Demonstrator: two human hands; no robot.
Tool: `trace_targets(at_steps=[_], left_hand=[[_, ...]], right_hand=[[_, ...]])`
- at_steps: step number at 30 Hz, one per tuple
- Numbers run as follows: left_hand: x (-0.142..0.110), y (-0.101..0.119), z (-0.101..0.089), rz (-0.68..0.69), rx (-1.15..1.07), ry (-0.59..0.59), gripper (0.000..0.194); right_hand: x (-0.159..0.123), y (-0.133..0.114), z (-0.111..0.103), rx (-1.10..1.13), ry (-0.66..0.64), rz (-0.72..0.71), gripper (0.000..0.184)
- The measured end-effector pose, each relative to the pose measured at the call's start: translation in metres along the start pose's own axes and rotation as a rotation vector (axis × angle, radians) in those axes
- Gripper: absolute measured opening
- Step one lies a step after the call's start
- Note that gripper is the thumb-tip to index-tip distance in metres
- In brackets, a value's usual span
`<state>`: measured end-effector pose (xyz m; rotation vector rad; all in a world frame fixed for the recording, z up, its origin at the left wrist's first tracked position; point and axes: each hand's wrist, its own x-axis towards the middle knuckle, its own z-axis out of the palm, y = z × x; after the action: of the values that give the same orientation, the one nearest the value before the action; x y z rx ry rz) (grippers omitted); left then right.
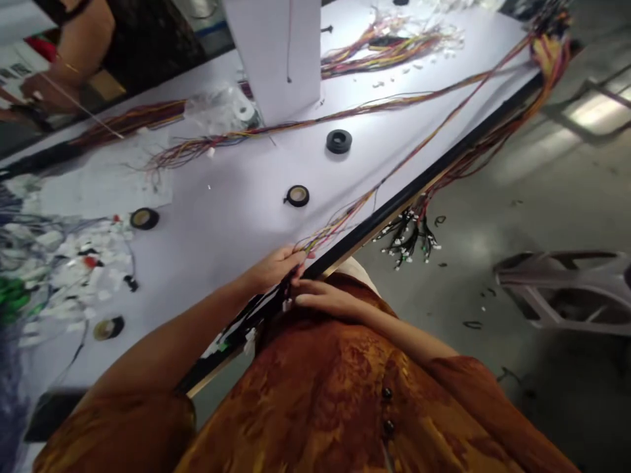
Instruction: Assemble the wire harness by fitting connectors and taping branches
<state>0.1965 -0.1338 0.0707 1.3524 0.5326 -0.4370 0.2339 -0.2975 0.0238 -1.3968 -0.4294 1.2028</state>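
Close to my body, at the table's near edge, my left hand (280, 268) is closed round the end of a wire bundle (323, 235) of yellow, red and dark strands. From there the bundle runs up and right across the white table. My right hand (323, 297) lies just below, its fingers bent at dark wire ends with a small white connector (287, 304). Exactly what its fingertips grip is too small to make out. Black-sleeved wires with white connectors (250, 335) hang along the edge beneath my left forearm.
Tape rolls (298, 195) and a dark ring-shaped roll (339, 141) lie on the table (236, 197). White connectors (64, 276) are heaped at left. Another wire bundle (374, 105) crosses behind, near a white post (276, 52). A co-worker's arm (83, 46) shows top left; a plastic stool (566, 289) stands right.
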Motion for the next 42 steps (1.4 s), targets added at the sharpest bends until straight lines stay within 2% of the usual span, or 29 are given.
trace_targets(at_steps=[2,4,7,10,14,17,19,22,25,28,29,31,33,34,36,38,40,42], left_hand=[[-0.009,-0.002,0.0,0.035,-0.017,0.051,0.039],[-0.015,-0.006,0.003,0.061,-0.013,0.11,0.043],[-0.019,-0.014,0.011,0.078,-0.018,0.181,0.048],[-0.023,-0.021,0.017,0.103,-0.053,0.223,0.052],[-0.03,-0.028,0.022,0.088,-0.038,0.222,0.054],[-0.037,-0.028,0.017,0.081,0.095,0.195,0.056],[-0.044,-0.023,0.005,0.112,0.289,0.153,0.053],[-0.053,-0.005,-0.027,0.098,0.624,0.031,0.045],[-0.047,0.021,-0.056,0.027,0.661,0.022,0.052],[-0.017,0.049,-0.065,0.043,0.822,0.048,0.074],[-0.003,0.057,-0.063,0.036,0.892,0.064,0.077],[0.027,0.072,-0.052,0.083,0.95,0.081,0.07],[0.059,0.081,-0.033,0.151,0.875,0.052,0.061],[0.073,0.082,-0.02,0.15,0.788,-0.001,0.058],[0.096,0.077,0.005,0.105,0.543,-0.182,0.044],[0.107,0.068,0.025,0.019,0.287,-0.305,0.031],[0.105,0.058,0.034,0.028,0.165,-0.263,0.028],[0.092,0.049,0.03,0.076,0.147,-0.166,0.031]], right_hand=[[0.002,-0.003,-0.026,0.339,-0.045,-0.068,0.039],[0.014,-0.008,-0.047,0.613,0.014,-0.113,0.035],[0.038,-0.019,-0.062,0.707,0.115,-0.115,0.025],[0.047,-0.028,-0.063,0.734,0.106,-0.16,0.026],[0.041,-0.034,-0.049,0.778,0.141,-0.202,0.021],[0.035,-0.028,-0.021,0.664,0.178,-0.144,0.025],[0.034,-0.018,0.004,0.556,0.115,-0.122,0.034],[0.037,-0.002,0.034,0.501,0.035,-0.144,0.042],[0.04,0.006,0.042,0.456,-0.021,-0.15,0.046],[0.038,0.004,0.039,0.383,-0.02,-0.204,0.051],[0.036,0.002,0.039,0.356,-0.008,-0.219,0.053],[0.035,-0.001,0.04,0.327,0.006,-0.214,0.056],[0.035,-0.003,0.043,0.348,-0.01,-0.181,0.059],[0.035,-0.003,0.044,0.37,-0.019,-0.168,0.059],[0.037,-0.003,0.046,0.399,-0.056,-0.154,0.06],[0.035,-0.002,0.042,0.41,-0.109,-0.118,0.061],[0.03,0.0,0.033,0.427,-0.147,-0.02,0.058],[0.022,0.0,0.016,0.45,-0.142,0.1,0.048]])
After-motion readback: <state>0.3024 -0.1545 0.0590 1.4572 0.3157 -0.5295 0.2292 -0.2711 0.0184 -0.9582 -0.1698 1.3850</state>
